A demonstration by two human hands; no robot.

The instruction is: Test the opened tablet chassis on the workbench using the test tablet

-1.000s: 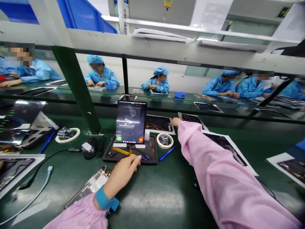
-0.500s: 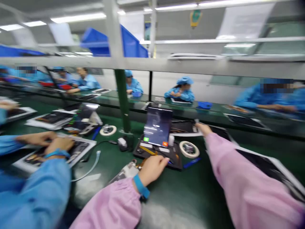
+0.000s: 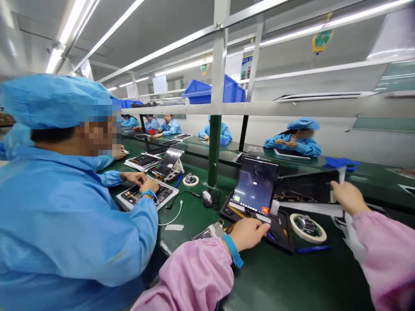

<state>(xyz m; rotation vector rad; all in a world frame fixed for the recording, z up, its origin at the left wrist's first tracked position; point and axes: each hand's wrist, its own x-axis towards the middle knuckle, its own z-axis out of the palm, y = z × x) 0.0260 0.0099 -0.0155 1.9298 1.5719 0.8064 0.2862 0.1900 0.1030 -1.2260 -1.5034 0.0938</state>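
My right hand (image 3: pixel 350 196) pinches the right edge of a flat black tablet shell (image 3: pixel 304 186), tilted up, with brown cable parts along its lower side. White paper or film shows beside that grip. My left hand (image 3: pixel 249 233) rests at the front of a black test stand (image 3: pixel 282 231), its fingers curled together; what they hold, if anything, is hidden. A small blue item shows by its fingertips. On the stand a lit tablet screen (image 3: pixel 256 183) leans upright. Left of that hand lies a silver, box-like part (image 3: pixel 210 231) with thin wires.
A tape roll (image 3: pixel 308 227) and a blue pen (image 3: pixel 314 249) lie right of the stand. A mouse (image 3: pixel 208 198) and a white cable (image 3: pixel 177 216) are to the left. A co-worker in blue (image 3: pixel 74 207) sits close on my left. A green post (image 3: pixel 214 151) rises behind.
My view has turned left, bringing the co-worker into full view. The black shell now tilts up in my right hand. My left hand stays by the stand.
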